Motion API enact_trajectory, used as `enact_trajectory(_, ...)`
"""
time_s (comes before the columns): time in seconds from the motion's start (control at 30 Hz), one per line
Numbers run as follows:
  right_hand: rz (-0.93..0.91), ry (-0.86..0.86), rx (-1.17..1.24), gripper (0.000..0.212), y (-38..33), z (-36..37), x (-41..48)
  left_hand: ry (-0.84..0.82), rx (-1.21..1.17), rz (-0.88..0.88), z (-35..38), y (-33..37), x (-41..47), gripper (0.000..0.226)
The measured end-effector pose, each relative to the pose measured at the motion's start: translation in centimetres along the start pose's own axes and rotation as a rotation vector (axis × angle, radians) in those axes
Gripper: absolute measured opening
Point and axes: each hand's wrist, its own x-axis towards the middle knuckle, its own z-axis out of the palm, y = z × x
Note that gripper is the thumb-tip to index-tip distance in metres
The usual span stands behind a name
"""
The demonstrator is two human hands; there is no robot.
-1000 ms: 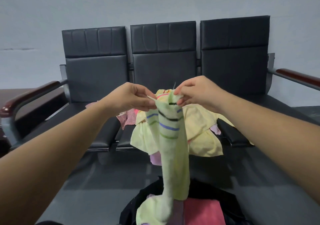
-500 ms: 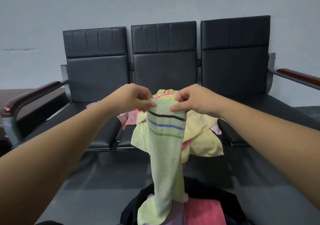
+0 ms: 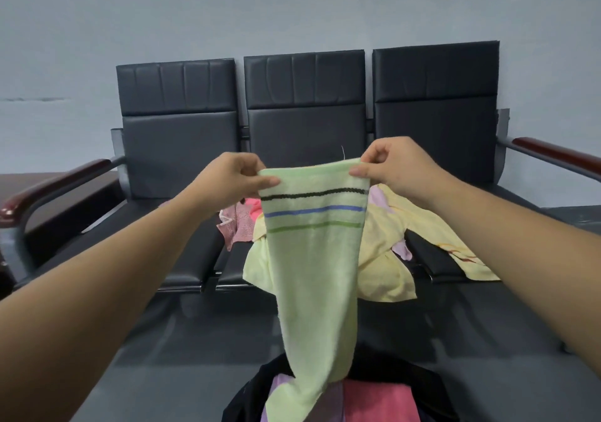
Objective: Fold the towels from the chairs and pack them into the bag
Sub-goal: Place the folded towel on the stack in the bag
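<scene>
Left hand (image 3: 232, 177) pinches the top-left corner of the green striped towel (image 3: 313, 259), right hand (image 3: 390, 168) pinches the top-right corner, top edge taut between them, dead centre. Towel hangs down, its tail reaching the black bag (image 3: 244, 402) at 6 o'clock. Towel pile (image 3: 383, 265) lies on the chairs (image 3: 304, 129) behind, toward 3 o'clock.

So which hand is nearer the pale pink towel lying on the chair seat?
Left. The left hand sits just above the pink towel in view, pinching one corner of the striped towel; the right hand pinches the far corner.
</scene>
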Motion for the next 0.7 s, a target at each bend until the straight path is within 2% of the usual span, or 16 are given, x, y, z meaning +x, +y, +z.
enact_trajectory(0.1,-0.01,0.1,0.454,0.02,-2.0,-1.1,1.3,0.07,-0.432,0.102,-1.0,3.4,1.0,0.024)
enact_trajectory(0.17,-0.053,0.037,0.833,0.015,-3.9,-2.5,1.7,0.025,-0.715,0.172,-2.1,5.8,1.4,0.011)
enact_trajectory(0.23,-0.071,-0.045,0.966,0.013,-5.0,-3.6,1.7,-0.03,-0.737,0.167,-3.2,6.9,1.7,0.008)
enact_trajectory(0.27,-0.061,-0.054,0.87,0.012,-4.9,-3.8,1.6,-0.028,-0.605,0.132,-3.5,6.9,1.8,0.014)
enact_trajectory(0.33,-0.037,0.018,0.453,0.013,-4.2,-3.6,1.5,0.014,-0.303,0.055,-3.6,5.9,2.1,0.026)
enact_trajectory(0.4,-0.06,0.095,0.173,0.015,-3.4,-3.3,1.2,0.053,-0.26,0.032,-2.9,5.3,2.1,0.025)
enact_trajectory(0.5,-0.134,0.091,0.117,0.021,-3.1,-3.4,0.9,0.11,-0.301,0.067,-1.9,4.8,1.8,0.015)
enact_trajectory(0.57,-0.125,0.042,0.087,0.031,-3.1,-3.6,0.9,0.089,-0.327,0.045,-1.5,4.6,1.7,0.023)
enact_trajectory(0.63,-0.113,0.005,0.003,0.019,-3.0,-3.5,0.9,0.06,-0.311,0.016,-1.3,4.4,1.5,0.027)
enact_trajectory(0.7,-0.111,-0.024,0.03,0.011,-2.8,-3.2,0.7,0.045,-0.306,0.01,-1.1,4.3,1.3,0.026)
